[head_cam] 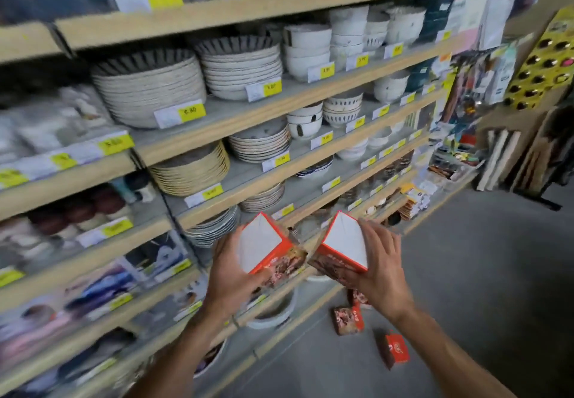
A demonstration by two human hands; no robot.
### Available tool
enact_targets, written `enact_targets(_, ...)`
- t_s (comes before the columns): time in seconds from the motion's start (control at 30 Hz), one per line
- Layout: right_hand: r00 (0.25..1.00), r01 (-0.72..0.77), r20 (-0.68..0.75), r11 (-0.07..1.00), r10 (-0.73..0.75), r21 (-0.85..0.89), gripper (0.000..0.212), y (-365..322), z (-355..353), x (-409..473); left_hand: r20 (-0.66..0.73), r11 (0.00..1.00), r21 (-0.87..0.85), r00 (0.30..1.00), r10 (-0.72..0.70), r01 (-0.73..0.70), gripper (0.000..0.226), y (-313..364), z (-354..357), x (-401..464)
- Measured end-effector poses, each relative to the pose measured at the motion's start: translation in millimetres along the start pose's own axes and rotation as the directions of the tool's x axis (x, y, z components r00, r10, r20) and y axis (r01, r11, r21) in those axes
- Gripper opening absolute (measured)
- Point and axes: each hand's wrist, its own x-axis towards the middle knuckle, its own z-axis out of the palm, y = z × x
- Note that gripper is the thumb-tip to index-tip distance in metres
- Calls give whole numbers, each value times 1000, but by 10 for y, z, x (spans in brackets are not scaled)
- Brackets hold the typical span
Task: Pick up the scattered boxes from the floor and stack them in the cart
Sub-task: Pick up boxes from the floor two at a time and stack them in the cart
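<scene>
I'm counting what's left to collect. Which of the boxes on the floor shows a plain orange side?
The box nearest the camera, right of the others: its orange side faces up. The box beside it shows mainly a brown printed picture.

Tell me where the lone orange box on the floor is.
In the head view, the orange box lies on the grey floor, lower right, under the right forearm, beside the patterned box.
</scene>
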Motion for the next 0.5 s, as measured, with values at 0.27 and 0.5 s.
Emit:
enact_targets(0.27,954,204,168,948,-249,246,97,-1173,827,159,-279,984,88,952,-124,154,88,-264,-1464,-915)
enact_targets(0.5,851,341,242,841,-466,419,105,-2748,1565,-175,-512,946,174,846,-151,275,89,-519,-2876,-1978)
